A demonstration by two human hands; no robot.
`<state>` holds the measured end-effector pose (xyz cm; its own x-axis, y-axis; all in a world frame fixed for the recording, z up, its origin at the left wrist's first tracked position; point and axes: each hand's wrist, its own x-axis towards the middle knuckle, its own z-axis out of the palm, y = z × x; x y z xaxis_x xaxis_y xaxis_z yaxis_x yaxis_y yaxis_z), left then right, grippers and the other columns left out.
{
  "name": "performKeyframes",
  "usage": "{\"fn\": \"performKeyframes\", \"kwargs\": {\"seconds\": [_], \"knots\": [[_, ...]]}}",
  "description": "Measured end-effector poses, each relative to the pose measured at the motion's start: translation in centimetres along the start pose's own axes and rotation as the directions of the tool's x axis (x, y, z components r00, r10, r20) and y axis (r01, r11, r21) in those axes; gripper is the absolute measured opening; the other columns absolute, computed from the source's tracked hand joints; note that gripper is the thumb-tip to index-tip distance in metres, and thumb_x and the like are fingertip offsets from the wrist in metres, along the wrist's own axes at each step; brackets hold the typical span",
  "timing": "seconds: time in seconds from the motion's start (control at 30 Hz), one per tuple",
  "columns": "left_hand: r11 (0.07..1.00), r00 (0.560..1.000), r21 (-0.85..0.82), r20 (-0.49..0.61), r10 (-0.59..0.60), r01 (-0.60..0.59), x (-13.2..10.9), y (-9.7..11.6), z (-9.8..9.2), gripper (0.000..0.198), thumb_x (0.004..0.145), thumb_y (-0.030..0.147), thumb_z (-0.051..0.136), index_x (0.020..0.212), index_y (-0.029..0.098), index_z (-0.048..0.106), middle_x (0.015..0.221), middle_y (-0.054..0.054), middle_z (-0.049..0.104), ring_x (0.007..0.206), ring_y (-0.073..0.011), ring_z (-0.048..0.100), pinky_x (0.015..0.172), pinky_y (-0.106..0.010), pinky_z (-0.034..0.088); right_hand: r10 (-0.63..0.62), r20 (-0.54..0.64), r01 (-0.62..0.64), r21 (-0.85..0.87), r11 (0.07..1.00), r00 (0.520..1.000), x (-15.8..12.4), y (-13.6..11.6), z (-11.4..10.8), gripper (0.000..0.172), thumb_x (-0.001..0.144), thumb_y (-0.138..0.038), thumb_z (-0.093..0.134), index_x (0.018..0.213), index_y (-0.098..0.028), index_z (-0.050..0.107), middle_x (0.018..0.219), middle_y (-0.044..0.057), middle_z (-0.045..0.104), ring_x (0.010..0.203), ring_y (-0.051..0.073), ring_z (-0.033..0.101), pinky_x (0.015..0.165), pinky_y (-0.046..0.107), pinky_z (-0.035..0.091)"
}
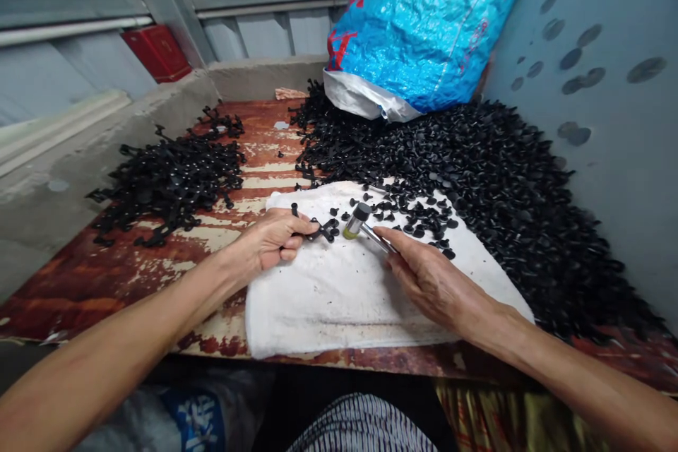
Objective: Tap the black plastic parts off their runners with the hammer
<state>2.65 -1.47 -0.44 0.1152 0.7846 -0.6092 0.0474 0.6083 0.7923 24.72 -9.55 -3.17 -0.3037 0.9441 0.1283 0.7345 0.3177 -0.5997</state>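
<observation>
My left hand [278,236] pinches a small black branched part [324,230] over a white cloth [339,296]. In my right hand [431,279] is the metal handle of a small hammer [360,220], which has a black face on top and a yellowish face underneath. The hammer's head is just right of the branched part, close to the cloth. Small round black pieces [418,215] lie scattered on the upper right of the cloth.
A heap of black branched parts [180,180] lies at the left of the worn red table [212,226]. A large pile of black pieces [508,176] covers the right side, below a blue bag [418,21]. A red box [157,53] stands by the wall.
</observation>
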Motion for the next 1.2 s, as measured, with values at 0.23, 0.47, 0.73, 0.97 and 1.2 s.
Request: {"fn": "performKeyframes", "kwargs": {"seconds": [0.23, 0.47, 0.73, 0.97, 1.2], "knots": [[1.0, 1.0, -0.017, 0.015, -0.016, 0.017, -0.12, 0.18, 0.05, 0.027, 0.072, -0.004, 0.064, 0.056, 0.013, 0.051, 0.044, 0.008, 0.039, 0.03, 0.0003, 0.025, 0.028, -0.012, 0.015, -0.016, -0.009, 0.016, -0.011, 1.0, 1.0, -0.17, 0.23, 0.07, 0.044, 0.085, -0.01, 0.039, 0.126, -0.013, 0.055, 0.1, 0.016, 0.073, 0.086, 0.027, 0.069, 0.079, 0.043, 0.055], [0.999, 0.999, 0.03, 0.004, -0.038, 0.038, -0.04, 0.52, 0.29, 0.027, 0.078, -0.005, 0.057, 0.058, 0.012, 0.05, 0.044, 0.008, 0.039, 0.029, 0.0005, 0.023, 0.028, -0.012, 0.015, -0.06, -0.017, 0.06, -0.013, 0.998, 0.998, -0.1, 0.28, 0.1, 0.042, 0.086, -0.012, 0.038, 0.125, -0.008, 0.055, 0.099, 0.017, 0.073, 0.081, 0.025, 0.069, 0.076, 0.041, 0.057], [0.997, 0.998, 0.037, 0.018, -0.068, 0.067, -0.06, 0.67, 0.26, 0.03, 0.081, -0.005, 0.055, 0.057, 0.012, 0.049, 0.04, 0.009, 0.037, 0.027, 0.0008, 0.022, 0.027, -0.011, 0.014, -0.097, -0.047, 0.097, -0.005, 0.995, 0.994, -0.19, 0.58, 0.29, 0.046, 0.087, -0.013, 0.038, 0.128, -0.002, 0.055, 0.101, 0.02, 0.073, 0.085, 0.028, 0.071, 0.079, 0.044, 0.058], [0.997, 0.998, 0.045, 0.022, -0.066, 0.065, -0.15, 0.7, 0.25, 0.03, 0.082, -0.005, 0.055, 0.058, 0.012, 0.049, 0.04, 0.01, 0.036, 0.026, 0.0011, 0.021, 0.026, -0.01, 0.014, -0.116, -0.068, 0.116, -0.008, 0.993, 0.991, -0.22, 0.74, 0.42, 0.044, 0.087, -0.013, 0.039, 0.128, -0.005, 0.055, 0.106, 0.02, 0.073, 0.089, 0.029, 0.072, 0.08, 0.047, 0.059], [0.994, 0.998, 0.087, 0.007, -0.064, 0.063, 0.1, 0.75, 0.28, 0.029, 0.082, -0.005, 0.056, 0.058, 0.011, 0.05, 0.042, 0.009, 0.038, 0.026, 0.0009, 0.023, 0.025, -0.01, 0.014, -0.136, -0.083, 0.137, 0.003, 0.991, 0.987, -0.15, 0.78, 0.39, 0.041, 0.088, -0.014, 0.039, 0.126, -0.008, 0.056, 0.107, 0.018, 0.072, 0.09, 0.029, 0.071, 0.081, 0.046, 0.059]]}}
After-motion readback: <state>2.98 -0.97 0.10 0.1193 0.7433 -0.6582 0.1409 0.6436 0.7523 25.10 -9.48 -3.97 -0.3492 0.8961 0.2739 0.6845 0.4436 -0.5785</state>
